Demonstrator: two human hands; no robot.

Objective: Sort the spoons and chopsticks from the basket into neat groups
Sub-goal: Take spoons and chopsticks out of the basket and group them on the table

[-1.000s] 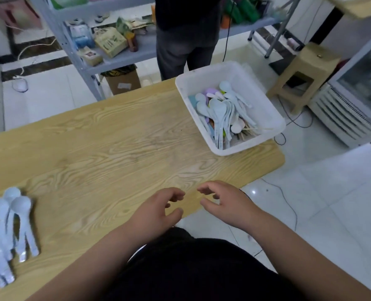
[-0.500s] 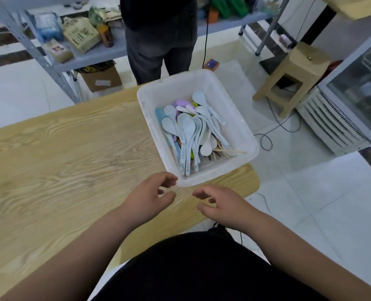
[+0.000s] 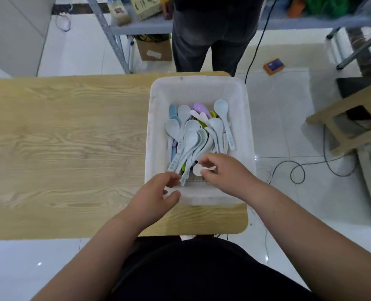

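A white plastic basket [image 3: 156, 118] stands at the right end of the wooden table [image 3: 67, 144]. Inside lies a heap of pale blue spoons [image 3: 191, 137], with a purple spoon [image 3: 198, 107], green ones and a white spoon [image 3: 198, 169] among them. My right hand [image 3: 221, 170] is inside the basket's near end, fingertips pinching at the white spoon. My left hand [image 3: 158, 192] hovers over the near left rim, fingers curled and apart, close to the handle ends of the blue spoons. Chopsticks are hidden under my right hand.
A person in dark trousers [image 3: 210, 40] stands just behind the table's far edge. A metal shelf [image 3: 141, 22] and a cardboard box [image 3: 154, 51] are behind. A wooden stool [image 3: 345, 122] and a cable [image 3: 297, 172] are on the floor to the right.
The view swung so that the basket is straight ahead. Both hands moved forward from the table's near edge to the basket, and the right hand reached in to the white spoon.
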